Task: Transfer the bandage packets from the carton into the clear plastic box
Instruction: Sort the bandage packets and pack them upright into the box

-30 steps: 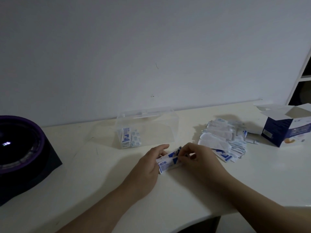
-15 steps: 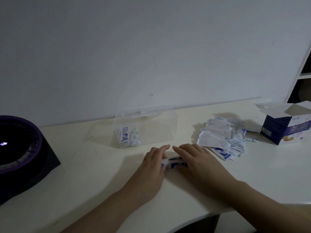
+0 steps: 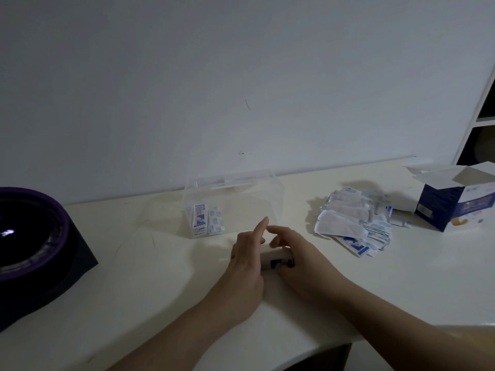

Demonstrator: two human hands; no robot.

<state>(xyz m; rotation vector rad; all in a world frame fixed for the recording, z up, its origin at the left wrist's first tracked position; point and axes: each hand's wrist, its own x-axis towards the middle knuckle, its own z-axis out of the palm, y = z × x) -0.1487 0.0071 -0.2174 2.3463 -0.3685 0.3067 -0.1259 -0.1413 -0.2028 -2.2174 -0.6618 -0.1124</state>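
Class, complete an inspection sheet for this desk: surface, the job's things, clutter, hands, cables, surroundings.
Surface: pale desk, dimly lit.
Job's things: clear plastic box holds a few packets at its left end; loose pile of packets beside the open carton; small stack between the hands.
Clutter: dark purple-rimmed round object at left.
Hands: left hand touches the stack's end, fingers straight; right hand grips it.
Cables: nothing seen.
Surroundings: plain wall; shelf unit at right.

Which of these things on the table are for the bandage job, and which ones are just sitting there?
For the job:
carton
loose pile of packets
small stack, pressed by the left hand and gripped by the right hand
clear plastic box
packets in the box

Just lying about:
black and purple round thing
white shelf
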